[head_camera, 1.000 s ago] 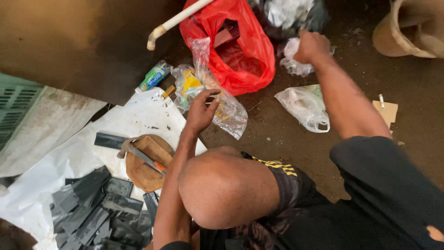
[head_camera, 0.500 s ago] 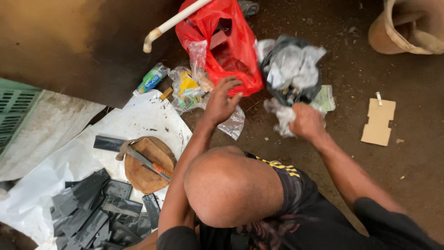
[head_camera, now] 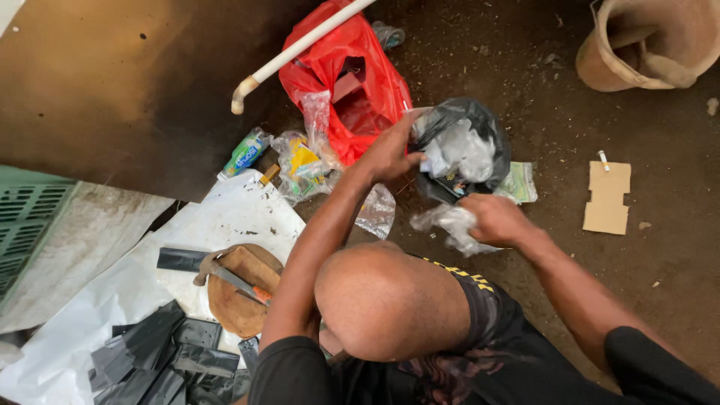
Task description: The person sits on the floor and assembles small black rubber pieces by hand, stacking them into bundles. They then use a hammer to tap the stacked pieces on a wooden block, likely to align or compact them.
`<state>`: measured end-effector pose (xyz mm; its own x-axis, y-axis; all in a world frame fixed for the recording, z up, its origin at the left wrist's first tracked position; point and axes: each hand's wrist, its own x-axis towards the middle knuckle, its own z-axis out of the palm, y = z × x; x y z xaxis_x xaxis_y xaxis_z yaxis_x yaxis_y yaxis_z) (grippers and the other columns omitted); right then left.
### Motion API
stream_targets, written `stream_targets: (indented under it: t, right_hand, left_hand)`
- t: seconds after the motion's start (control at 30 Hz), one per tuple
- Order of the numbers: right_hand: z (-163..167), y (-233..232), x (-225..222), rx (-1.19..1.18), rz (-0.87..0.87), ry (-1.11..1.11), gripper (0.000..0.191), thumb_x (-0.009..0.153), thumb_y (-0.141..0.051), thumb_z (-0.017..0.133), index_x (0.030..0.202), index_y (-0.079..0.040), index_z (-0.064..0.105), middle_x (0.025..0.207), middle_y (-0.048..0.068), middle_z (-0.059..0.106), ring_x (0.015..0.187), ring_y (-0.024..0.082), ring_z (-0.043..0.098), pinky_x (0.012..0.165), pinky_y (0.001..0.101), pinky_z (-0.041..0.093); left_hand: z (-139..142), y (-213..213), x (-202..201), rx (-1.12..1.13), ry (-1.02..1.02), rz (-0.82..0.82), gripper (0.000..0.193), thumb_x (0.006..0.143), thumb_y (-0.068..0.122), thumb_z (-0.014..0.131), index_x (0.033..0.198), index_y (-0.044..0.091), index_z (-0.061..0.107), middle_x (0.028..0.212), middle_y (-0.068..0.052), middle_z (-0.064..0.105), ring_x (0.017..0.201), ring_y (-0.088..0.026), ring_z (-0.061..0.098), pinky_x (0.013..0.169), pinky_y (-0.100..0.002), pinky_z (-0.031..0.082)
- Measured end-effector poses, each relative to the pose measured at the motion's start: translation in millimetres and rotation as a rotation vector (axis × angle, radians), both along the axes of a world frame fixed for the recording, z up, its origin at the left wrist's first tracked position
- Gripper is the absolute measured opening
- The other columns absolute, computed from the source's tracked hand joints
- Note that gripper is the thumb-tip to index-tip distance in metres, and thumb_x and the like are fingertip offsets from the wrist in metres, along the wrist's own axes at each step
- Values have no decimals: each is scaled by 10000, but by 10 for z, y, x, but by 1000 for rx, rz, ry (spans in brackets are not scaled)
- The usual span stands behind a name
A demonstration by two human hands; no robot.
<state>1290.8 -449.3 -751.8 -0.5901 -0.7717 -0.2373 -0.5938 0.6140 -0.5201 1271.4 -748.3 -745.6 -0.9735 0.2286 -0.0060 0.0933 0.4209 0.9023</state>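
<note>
On a dirt floor [head_camera: 660, 300] (littered), hands grip a black bag [head_camera: 480, 127] and clear plastic [head_camera: 450, 225].

Black bag [head_camera: 480, 124] with clear plastic inside; red bag [head_camera: 352, 82]; white pipe [head_camera: 300, 49]; tan cardboard [head_camera: 607, 199].

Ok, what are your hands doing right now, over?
Left hand grips rim of black bag. Right hand shut on crumpled clear plastic. Red bag sits right beside, touching nothing held.
</note>
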Motion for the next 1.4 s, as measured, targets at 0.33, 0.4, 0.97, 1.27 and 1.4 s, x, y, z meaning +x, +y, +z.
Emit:
stream_targets:
  t: [0.33, 0.4, 0.97, 1.27, 1.4]
  right_hand:
    - [-296, -48, -549, -964, -774, 178, 555, 667, -90, 693, 1214, -9, 644, 1143, 195, 660, 1070, 365, 632, 925, 488, 504]
    - [-548, -410, -527, -804, -561, 289, 546, 693, -107, 713, 1222, 3, 632, 1156, 208, 638, 1095, 378, 609, 939, 501, 487]
    - [-616, -1401, -1309, -177, 123, 77, 413, 792, -295, 760, 1129, -65, 696, 1100, 201, 717, 1015, 359, 684, 874, 495, 513]
    - [-467, -1308, -1394, 427, 37, -68, 568, 767, -317, 768, 1247, -34, 657, 1181, 257, 720, 1066, 372, 707, 937, 471, 547]
    - [-270, -1022, -1455, 408, 22, -106, 637, 756, -327, 771, 1299, -20, 640, 1216, 282, 721, 1088, 378, 717, 964, 460, 562]
  left_hand:
    - [-380, 87, -54, -135, 31, 140, 307, 890, 190, 781, 1125, 6, 706, 1029, -230, 735, 969, -336, 731, 864, -437, 559]
    - [-353, 107, -44, -33, -39, 149, 241, 922, 180, 730, 1100, 19, 704, 986, -204, 744, 929, -300, 746, 839, -418, 561]
    - [-273, 186, 288, 225, 27, 73, 158, 960, 108, 680, 1069, 2, 635, 813, -73, 647, 759, -153, 662, 709, -355, 542]
    - [-323, 77, 187, 800, -52, 106, 613, 892, 6, 744, 1443, 111, 498, 1175, -55, 621, 1106, -140, 628, 1029, -330, 528]
    - [-233, -11, 182, 604, 91, 47, 530, 934, 60, 781, 1432, 80, 598, 1407, -101, 629, 1336, -180, 566, 1187, -367, 435]
